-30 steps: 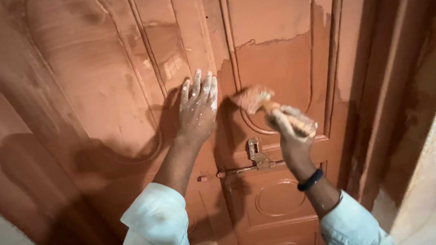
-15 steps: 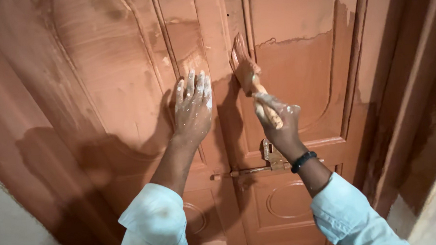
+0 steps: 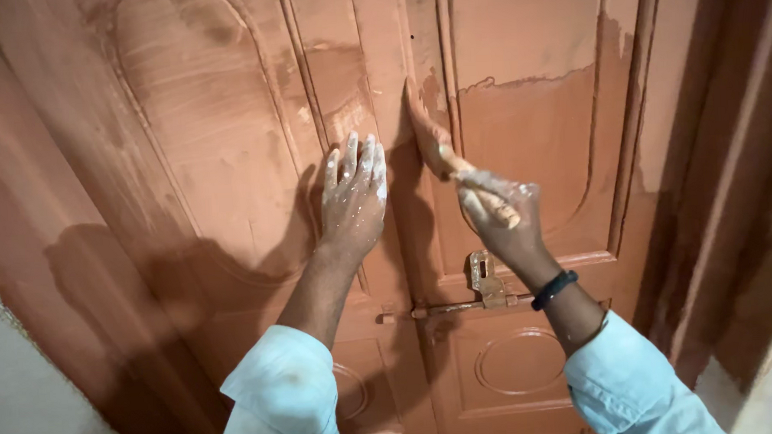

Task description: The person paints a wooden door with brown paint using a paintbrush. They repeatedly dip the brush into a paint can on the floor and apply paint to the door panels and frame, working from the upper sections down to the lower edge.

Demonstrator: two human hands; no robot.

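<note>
A panelled double door (image 3: 227,163) coated in reddish-brown paint fills the view. My left hand (image 3: 353,201), speckled with white, lies flat with fingers spread on the left leaf next to the centre seam. My right hand (image 3: 500,216) grips the handle of a paintbrush (image 3: 430,137), whose bristles press upward on the stile of the right leaf just beside the seam. The right leaf's upper panel (image 3: 529,107) shows a darker wet area below a paler one.
A metal hasp and sliding bolt (image 3: 485,291) cross the seam below my right hand. The dark door frame (image 3: 732,184) runs down the right side. A pale wall (image 3: 30,406) shows at the lower left, and another strip at the lower right.
The brush has swung from the right panel over to the centre stile and risen, its bristles now pointing up. My left hand has stayed flat on the left leaf.
</note>
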